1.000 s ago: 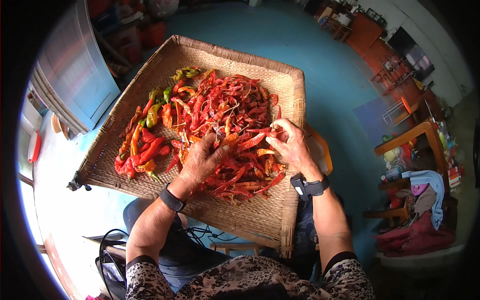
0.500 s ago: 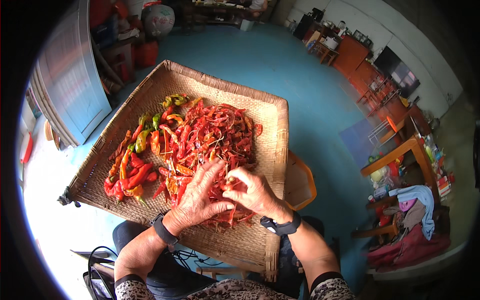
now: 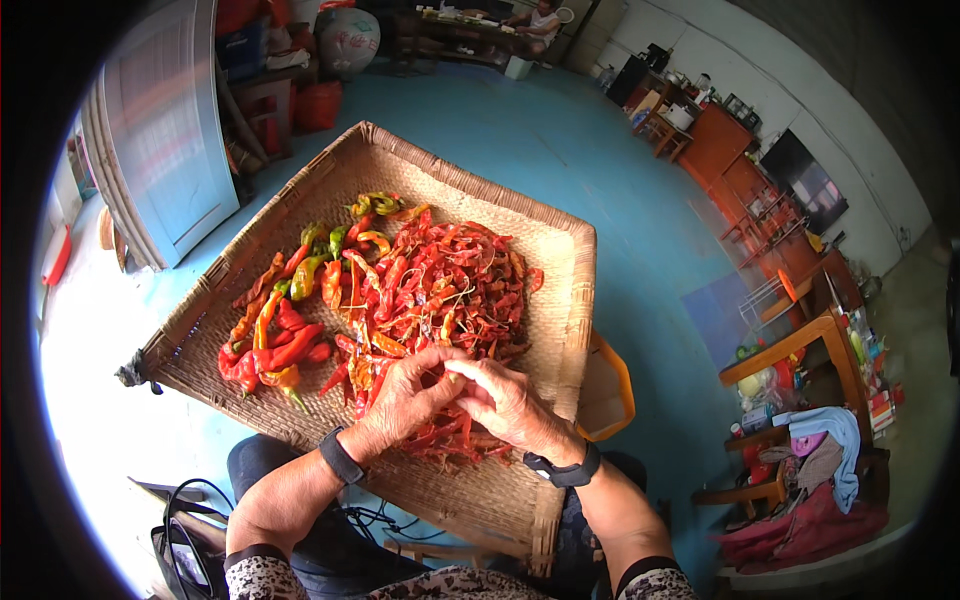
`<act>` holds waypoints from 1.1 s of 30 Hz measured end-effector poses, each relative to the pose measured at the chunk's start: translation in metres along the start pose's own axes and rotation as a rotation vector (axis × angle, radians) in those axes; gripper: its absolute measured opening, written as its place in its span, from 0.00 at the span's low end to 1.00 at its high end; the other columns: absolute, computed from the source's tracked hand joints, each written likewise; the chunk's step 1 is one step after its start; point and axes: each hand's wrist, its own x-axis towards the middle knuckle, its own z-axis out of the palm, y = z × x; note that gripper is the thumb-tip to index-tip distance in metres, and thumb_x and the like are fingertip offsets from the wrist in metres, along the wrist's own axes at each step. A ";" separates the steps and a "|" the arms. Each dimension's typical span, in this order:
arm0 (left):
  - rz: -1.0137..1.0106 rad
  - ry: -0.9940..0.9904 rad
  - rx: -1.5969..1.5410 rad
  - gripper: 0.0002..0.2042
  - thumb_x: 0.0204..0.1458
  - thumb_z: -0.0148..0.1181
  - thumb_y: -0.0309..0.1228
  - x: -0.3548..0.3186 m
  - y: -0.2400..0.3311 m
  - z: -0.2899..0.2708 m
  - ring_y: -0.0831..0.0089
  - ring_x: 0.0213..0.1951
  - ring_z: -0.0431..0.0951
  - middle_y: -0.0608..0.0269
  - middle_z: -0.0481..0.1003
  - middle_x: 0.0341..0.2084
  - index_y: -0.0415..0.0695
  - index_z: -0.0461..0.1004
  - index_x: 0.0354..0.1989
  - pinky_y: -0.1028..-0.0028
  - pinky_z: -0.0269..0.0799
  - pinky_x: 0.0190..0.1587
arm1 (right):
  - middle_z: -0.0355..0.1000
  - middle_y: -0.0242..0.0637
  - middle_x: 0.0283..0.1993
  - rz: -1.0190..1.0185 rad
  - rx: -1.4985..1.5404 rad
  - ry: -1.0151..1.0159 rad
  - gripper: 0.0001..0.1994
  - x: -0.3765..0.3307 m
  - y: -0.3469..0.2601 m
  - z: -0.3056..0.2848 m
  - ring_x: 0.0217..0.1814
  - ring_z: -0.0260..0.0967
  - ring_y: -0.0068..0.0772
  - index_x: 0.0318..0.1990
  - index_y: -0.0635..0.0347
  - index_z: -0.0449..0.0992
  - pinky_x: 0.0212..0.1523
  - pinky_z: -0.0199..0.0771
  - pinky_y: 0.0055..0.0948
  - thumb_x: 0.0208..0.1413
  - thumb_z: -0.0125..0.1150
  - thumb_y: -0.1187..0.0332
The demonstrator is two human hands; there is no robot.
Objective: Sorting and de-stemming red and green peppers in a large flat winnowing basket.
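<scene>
Converging since a second ago, both hands now pinch one dried chilli together at the pile's near edge.

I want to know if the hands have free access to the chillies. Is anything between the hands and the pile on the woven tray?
Nothing visible does. The left hand and right hand rest directly on the near edge of the dried red chillies heaped on the woven tray, fingertips meeting over the pile. The fresher red and green chillies lie apart, further left.
</scene>
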 end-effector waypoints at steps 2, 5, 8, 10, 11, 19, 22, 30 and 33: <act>-0.067 0.017 -0.158 0.09 0.57 0.56 0.27 0.000 -0.001 -0.003 0.83 0.36 0.73 0.69 0.75 0.33 0.40 0.72 0.45 0.80 0.72 0.39 | 0.72 0.42 0.43 0.046 -0.008 -0.018 0.28 0.002 -0.006 -0.002 0.38 0.73 0.36 0.59 0.57 0.65 0.39 0.74 0.29 0.47 0.59 0.83; -0.097 0.100 -0.157 0.06 0.57 0.56 0.26 0.000 -0.003 -0.003 0.84 0.33 0.72 0.70 0.74 0.31 0.40 0.73 0.41 0.81 0.72 0.38 | 0.71 0.37 0.34 0.175 -0.039 0.048 0.26 -0.007 0.006 -0.001 0.31 0.69 0.28 0.57 0.56 0.66 0.33 0.72 0.25 0.49 0.60 0.81; -0.119 0.154 -0.319 0.02 0.56 0.57 0.24 0.002 0.000 -0.003 0.85 0.31 0.71 0.71 0.74 0.30 0.41 0.72 0.35 0.82 0.71 0.36 | 0.70 0.29 0.30 0.102 -0.091 0.133 0.17 -0.004 0.011 -0.010 0.28 0.66 0.18 0.48 0.59 0.73 0.29 0.68 0.20 0.50 0.62 0.80; -0.100 0.173 -0.334 0.02 0.55 0.58 0.24 0.003 -0.003 -0.008 0.84 0.31 0.72 0.71 0.74 0.29 0.42 0.72 0.34 0.82 0.71 0.36 | 0.70 0.30 0.30 0.023 -0.150 0.186 0.08 -0.002 0.021 -0.018 0.28 0.66 0.18 0.40 0.62 0.77 0.28 0.67 0.19 0.51 0.62 0.79; -0.100 0.176 -0.332 0.02 0.55 0.58 0.24 0.002 -0.005 -0.009 0.84 0.31 0.72 0.71 0.74 0.29 0.42 0.72 0.34 0.82 0.71 0.36 | 0.71 0.30 0.31 0.053 -0.087 0.254 0.07 -0.001 0.021 -0.023 0.27 0.66 0.18 0.40 0.60 0.77 0.27 0.67 0.18 0.53 0.60 0.77; -0.062 0.207 -0.300 0.06 0.51 0.62 0.21 0.007 -0.011 -0.008 0.86 0.29 0.70 0.75 0.72 0.26 0.43 0.72 0.34 0.83 0.70 0.33 | 0.71 0.32 0.30 0.129 -0.146 1.124 0.07 -0.030 0.054 -0.120 0.25 0.67 0.17 0.42 0.64 0.75 0.25 0.72 0.19 0.60 0.55 0.71; -0.075 0.216 -0.317 0.06 0.51 0.63 0.22 0.009 -0.016 -0.007 0.87 0.27 0.68 0.75 0.71 0.26 0.44 0.72 0.33 0.83 0.69 0.30 | 0.71 0.33 0.32 0.169 -0.287 1.243 0.07 -0.054 0.075 -0.143 0.28 0.68 0.21 0.42 0.64 0.75 0.25 0.72 0.21 0.59 0.55 0.73; -0.124 0.211 -0.350 0.05 0.53 0.61 0.23 0.005 0.004 0.000 0.85 0.30 0.72 0.74 0.73 0.28 0.45 0.72 0.35 0.82 0.72 0.33 | 0.71 0.48 0.40 0.367 -0.895 0.731 0.15 -0.065 0.066 -0.126 0.41 0.72 0.51 0.45 0.60 0.73 0.40 0.73 0.42 0.49 0.63 0.73; -0.080 0.122 -0.325 0.04 0.54 0.60 0.24 0.002 -0.009 -0.004 0.86 0.31 0.71 0.75 0.73 0.28 0.45 0.72 0.36 0.82 0.71 0.34 | 0.75 0.37 0.30 0.233 -0.292 0.511 0.09 -0.044 0.052 -0.090 0.30 0.71 0.26 0.40 0.61 0.76 0.30 0.72 0.27 0.54 0.60 0.67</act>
